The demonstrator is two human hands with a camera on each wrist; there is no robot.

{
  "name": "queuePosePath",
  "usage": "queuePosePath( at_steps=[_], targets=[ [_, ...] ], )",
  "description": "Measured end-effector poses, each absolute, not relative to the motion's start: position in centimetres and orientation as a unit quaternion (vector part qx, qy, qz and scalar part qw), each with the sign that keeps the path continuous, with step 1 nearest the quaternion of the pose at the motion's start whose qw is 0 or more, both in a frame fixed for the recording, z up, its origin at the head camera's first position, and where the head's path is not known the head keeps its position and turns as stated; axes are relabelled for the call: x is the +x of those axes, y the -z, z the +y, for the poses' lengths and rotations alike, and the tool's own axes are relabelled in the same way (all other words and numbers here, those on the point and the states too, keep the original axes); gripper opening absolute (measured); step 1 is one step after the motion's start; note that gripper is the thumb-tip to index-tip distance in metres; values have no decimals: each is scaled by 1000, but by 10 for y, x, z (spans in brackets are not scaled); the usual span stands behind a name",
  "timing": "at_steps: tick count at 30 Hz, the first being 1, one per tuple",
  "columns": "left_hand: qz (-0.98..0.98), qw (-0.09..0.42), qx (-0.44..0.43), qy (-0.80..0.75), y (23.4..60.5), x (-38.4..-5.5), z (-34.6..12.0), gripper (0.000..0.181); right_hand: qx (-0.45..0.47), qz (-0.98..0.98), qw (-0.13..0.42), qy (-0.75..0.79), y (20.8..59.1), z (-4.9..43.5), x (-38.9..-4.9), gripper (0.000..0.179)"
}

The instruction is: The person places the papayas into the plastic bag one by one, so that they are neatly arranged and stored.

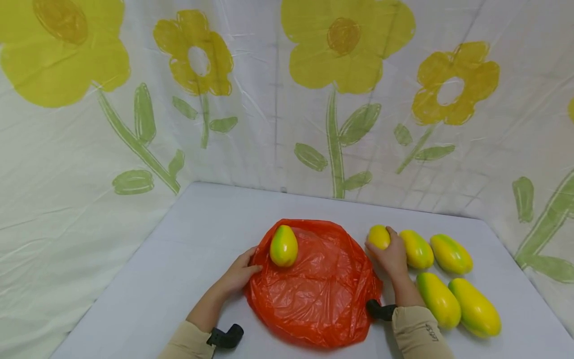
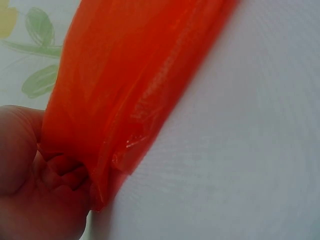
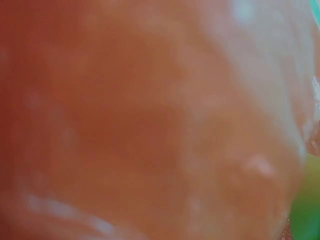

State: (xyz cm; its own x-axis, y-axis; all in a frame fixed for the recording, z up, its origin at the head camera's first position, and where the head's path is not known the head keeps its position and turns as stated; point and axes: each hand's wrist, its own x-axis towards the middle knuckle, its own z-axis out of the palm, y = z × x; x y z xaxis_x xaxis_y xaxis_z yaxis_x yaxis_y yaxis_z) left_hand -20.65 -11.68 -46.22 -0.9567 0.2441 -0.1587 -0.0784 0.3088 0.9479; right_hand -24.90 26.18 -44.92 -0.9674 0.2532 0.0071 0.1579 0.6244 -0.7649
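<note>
Hands (image 1: 239, 274) (image 1: 393, 255) on bag (image 1: 309, 301) and 1 fruit (image 1: 378, 236)

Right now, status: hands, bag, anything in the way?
Left hand grips red bag at left edge. Right hand holds yellow fruit beside bag. Bag blocks most of right wrist view.

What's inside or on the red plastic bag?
One glossy yellow-green oval fruit shows uncovered, near the left hand; anything under the bag or its folds is hidden.
</note>
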Motion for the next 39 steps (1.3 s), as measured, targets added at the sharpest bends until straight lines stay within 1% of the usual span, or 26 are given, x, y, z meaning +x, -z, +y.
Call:
queuePosePath(
  at_steps=[10,19,23,30,39],
  targets=[
    [794,138,50,-590,466,-209,-118,52,-124,-898,40,-420,445,260,-249,80],
    [791,134,56,-595,465,-207,-118,52,-126,-890,40,-436,428,250,-250,80],
    [792,135,58,-593,466,-207,-119,52,-120,-890,50,-437,420,244,-251,80],
    [791,137,61,-594,467,-209,-119,52,-115,-883,37,-453,408,225,-253,80],
    [791,137,58,-593,466,-210,-118,53,-71,-875,67,-475,409,190,-258,74]
  ],
)
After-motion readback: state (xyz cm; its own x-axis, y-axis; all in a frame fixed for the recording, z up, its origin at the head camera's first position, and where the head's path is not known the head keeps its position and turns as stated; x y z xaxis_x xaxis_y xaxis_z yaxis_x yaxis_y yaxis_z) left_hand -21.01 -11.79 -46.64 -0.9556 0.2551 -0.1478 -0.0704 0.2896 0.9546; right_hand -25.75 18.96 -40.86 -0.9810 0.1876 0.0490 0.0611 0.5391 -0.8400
